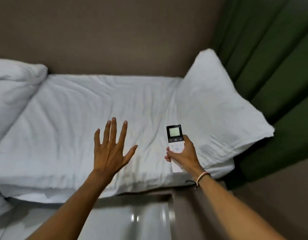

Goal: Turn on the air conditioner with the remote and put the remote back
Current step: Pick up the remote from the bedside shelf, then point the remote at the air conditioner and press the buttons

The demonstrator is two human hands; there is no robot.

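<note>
A white remote [174, 135] with a black top and a small grey screen is held upright in my right hand [183, 154], above the white bed [84, 104]. The fingers wrap around its lower half and hide part of it, and the thumb rests on the right side near the buttons. My left hand [111, 149] hovers over the bed to the left of the remote, palm down, fingers spread, holding nothing. No air conditioner is in view.
White pillows lie at the far left [13, 84] and at the right [217, 108] of the bed. Behind the bed is a brown wall, with a green curtain [274, 66] at the right. A glossy white floor [129, 219] shows near the bottom.
</note>
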